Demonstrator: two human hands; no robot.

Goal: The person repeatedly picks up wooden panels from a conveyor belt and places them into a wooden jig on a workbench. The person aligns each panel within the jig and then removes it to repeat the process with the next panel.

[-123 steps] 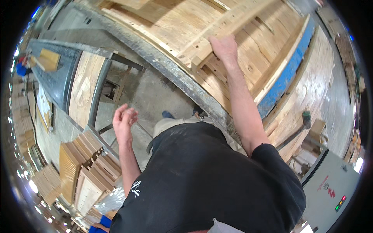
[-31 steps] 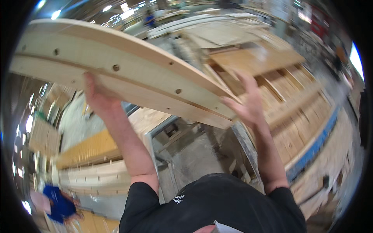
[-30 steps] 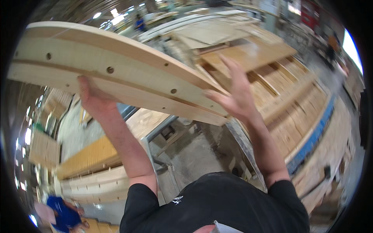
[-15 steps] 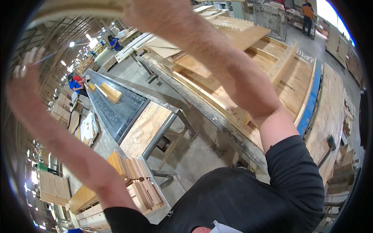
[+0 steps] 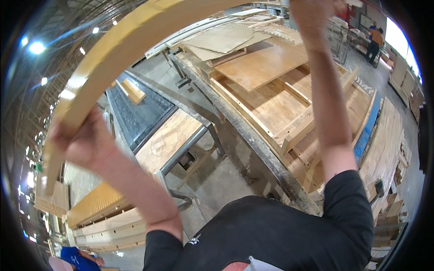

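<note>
A long wooden board [image 5: 135,34], yellowish on its outer edge and bent into an arc by the lens, is raised across the upper left. My left hand [image 5: 83,140] is closed round it near its lower left end. High at the top edge is my right hand [image 5: 312,18], its fingers partly cut off. It appears closed on the far part of the same board, whose middle runs out of view; a pale tip shows just beyond that hand. Both arms are stretched up and apart.
A workbench holds a wooden frame [image 5: 289,131] with a loose plywood sheet [image 5: 262,65] and cardboard [image 5: 221,38]. Left are a dark conveyor belt [image 5: 144,115], a wood-topped stand [image 5: 169,140] and stacked boards [image 5: 108,230]. A hammer [image 5: 379,187] lies right. People stand lower left and far right.
My left hand, empty and raised before, has come onto the board. My right hand has moved right along the top. The board now stretches across the upper left.
</note>
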